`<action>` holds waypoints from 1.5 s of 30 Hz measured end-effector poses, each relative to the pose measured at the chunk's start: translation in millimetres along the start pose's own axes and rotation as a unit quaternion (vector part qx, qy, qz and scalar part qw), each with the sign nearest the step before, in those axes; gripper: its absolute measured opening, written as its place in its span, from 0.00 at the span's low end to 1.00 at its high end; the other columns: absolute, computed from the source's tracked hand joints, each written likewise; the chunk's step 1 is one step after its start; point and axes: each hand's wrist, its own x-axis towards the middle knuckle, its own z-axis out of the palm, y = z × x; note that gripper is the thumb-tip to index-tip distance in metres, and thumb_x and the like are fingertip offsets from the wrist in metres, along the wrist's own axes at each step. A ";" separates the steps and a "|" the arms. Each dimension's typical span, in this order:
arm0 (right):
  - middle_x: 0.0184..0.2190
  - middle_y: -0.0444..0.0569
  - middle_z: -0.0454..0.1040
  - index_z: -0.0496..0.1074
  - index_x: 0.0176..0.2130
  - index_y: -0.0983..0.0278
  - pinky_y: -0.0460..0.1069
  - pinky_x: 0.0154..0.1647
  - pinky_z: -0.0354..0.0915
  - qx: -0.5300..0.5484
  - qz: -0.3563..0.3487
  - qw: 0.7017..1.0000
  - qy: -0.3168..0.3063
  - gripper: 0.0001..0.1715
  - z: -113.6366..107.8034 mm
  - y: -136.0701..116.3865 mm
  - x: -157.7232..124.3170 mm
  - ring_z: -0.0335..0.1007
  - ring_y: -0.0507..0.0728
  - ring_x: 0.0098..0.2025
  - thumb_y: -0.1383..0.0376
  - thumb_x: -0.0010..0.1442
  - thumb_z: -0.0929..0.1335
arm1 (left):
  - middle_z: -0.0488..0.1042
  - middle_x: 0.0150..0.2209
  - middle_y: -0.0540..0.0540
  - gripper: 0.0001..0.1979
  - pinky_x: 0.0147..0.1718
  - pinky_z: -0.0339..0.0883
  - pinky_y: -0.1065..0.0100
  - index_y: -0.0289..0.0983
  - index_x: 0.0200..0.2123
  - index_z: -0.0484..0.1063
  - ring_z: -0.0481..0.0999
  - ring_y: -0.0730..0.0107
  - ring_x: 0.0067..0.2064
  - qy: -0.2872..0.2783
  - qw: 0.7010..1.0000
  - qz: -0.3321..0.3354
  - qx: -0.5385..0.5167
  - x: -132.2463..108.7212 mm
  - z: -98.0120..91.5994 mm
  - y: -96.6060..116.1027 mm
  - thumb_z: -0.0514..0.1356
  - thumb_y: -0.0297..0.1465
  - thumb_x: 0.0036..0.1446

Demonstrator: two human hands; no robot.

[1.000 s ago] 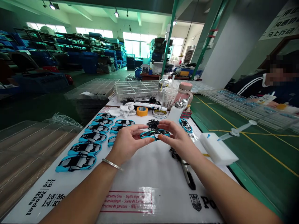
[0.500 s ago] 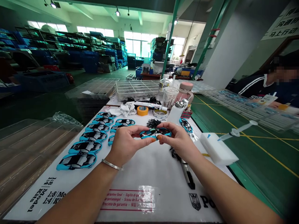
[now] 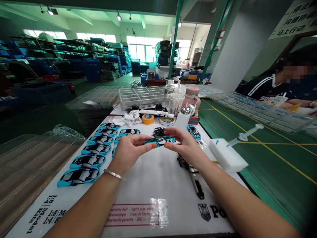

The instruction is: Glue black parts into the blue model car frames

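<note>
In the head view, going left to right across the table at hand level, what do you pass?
Row of blue car shells → left hand → blue shell held by both hands → right hand → white foam block → syringe.

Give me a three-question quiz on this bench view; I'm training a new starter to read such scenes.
1. True or false: both hands grip one blue-and-black car shell.
2. Which lies just right of the right forearm? A) white foam block B) orange tape roll C) pink bottle
3. What does the left wrist wear?

Key:
1. True: left hand and right hand pinch the car shell at its ends.
2. A, the white foam block.
3. A silver bracelet.
</note>
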 end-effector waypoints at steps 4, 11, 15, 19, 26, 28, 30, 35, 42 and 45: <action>0.53 0.50 0.69 0.73 0.47 0.58 0.55 0.46 0.70 -0.161 -0.177 0.966 0.102 0.20 -5.2 -4.6 -4.7 0.66 0.60 0.55 0.61 0.54 0.74 | 0.81 0.34 0.45 0.22 0.38 0.70 0.66 0.37 0.38 0.80 0.78 0.62 0.38 -0.001 1.000 -0.025 -0.013 2.6 -3.6 -2.5 0.73 0.42 0.40; 0.48 0.48 0.73 0.76 0.38 0.57 0.62 0.56 0.65 -0.283 -0.338 0.895 0.076 0.07 7.3 -5.4 -8.5 0.60 0.62 0.59 0.68 0.59 0.70 | 0.81 0.35 0.46 0.17 0.39 0.68 0.67 0.39 0.37 0.80 0.76 0.65 0.39 -0.022 0.998 -0.039 -0.040 1.8 -2.8 -7.4 0.72 0.39 0.43; 0.42 0.48 0.76 0.74 0.36 0.59 0.62 0.56 0.65 -0.272 -0.356 0.891 0.074 0.08 10.5 -7.1 -8.6 0.63 0.61 0.57 0.72 0.60 0.68 | 0.80 0.34 0.46 0.16 0.38 0.68 0.67 0.38 0.37 0.80 0.75 0.66 0.37 -0.042 0.998 -0.033 -0.045 1.5 -0.8 -9.4 0.71 0.39 0.44; 0.36 0.47 0.77 0.72 0.34 0.60 0.62 0.55 0.65 -0.261 -0.381 0.884 0.068 0.10 8.6 -9.8 -9.4 0.64 0.61 0.56 0.74 0.59 0.66 | 0.79 0.34 0.45 0.18 0.38 0.69 0.65 0.37 0.37 0.80 0.74 0.66 0.36 -0.063 0.995 -0.041 -0.059 1.4 1.7 -8.7 0.71 0.40 0.43; 0.37 0.48 0.76 0.73 0.36 0.59 0.61 0.56 0.65 -0.273 -0.381 0.880 0.073 0.10 8.0 -8.0 -8.0 0.65 0.61 0.54 0.75 0.59 0.66 | 0.75 0.40 0.43 0.22 0.33 0.70 0.68 0.39 0.47 0.76 0.72 0.69 0.36 -0.152 0.985 -0.045 -0.075 -1.0 0.2 -6.3 0.65 0.44 0.52; 0.39 0.48 0.76 0.73 0.37 0.59 0.62 0.56 0.65 -0.274 -0.378 0.882 0.074 0.11 7.9 -7.3 -7.6 0.65 0.61 0.55 0.74 0.59 0.66 | 0.74 0.41 0.43 0.21 0.33 0.70 0.68 0.38 0.48 0.75 0.71 0.69 0.36 -0.169 0.981 -0.047 -0.084 -1.7 0.3 -6.6 0.63 0.44 0.54; 0.40 0.48 0.76 0.74 0.37 0.58 0.62 0.55 0.66 -0.277 -0.371 0.883 0.076 0.10 7.4 -7.1 -7.5 0.65 0.62 0.55 0.73 0.60 0.67 | 0.74 0.42 0.42 0.22 0.34 0.71 0.67 0.38 0.49 0.74 0.71 0.68 0.37 -0.169 0.981 -0.042 -0.081 -2.1 1.1 -6.6 0.62 0.44 0.55; 0.47 0.50 0.73 0.74 0.43 0.57 0.62 0.57 0.64 -0.277 -0.341 0.894 0.084 0.11 2.9 -8.7 -8.4 0.64 0.62 0.56 0.68 0.58 0.70 | 0.76 0.45 0.43 0.20 0.37 0.71 0.67 0.39 0.48 0.75 0.73 0.64 0.42 -0.130 0.990 -0.004 -0.048 -2.7 3.7 -3.3 0.63 0.41 0.54; 0.50 0.50 0.70 0.69 0.49 0.58 0.53 0.46 0.71 -0.136 -0.213 0.960 0.118 0.20 -2.7 -5.3 -7.6 0.67 0.59 0.52 0.66 0.56 0.72 | 0.78 0.47 0.46 0.20 0.39 0.70 0.67 0.40 0.48 0.75 0.75 0.61 0.45 -0.070 0.997 0.037 -0.026 -5.4 3.2 1.6 0.65 0.39 0.53; 0.44 0.49 0.70 0.70 0.45 0.60 0.50 0.40 0.72 -0.071 -0.155 0.977 0.126 0.16 -2.0 -1.3 -5.8 0.69 0.56 0.46 0.64 0.56 0.72 | 0.77 0.49 0.44 0.20 0.40 0.70 0.65 0.39 0.49 0.75 0.75 0.59 0.47 -0.062 0.997 0.045 -0.026 -5.7 3.2 3.0 0.65 0.38 0.53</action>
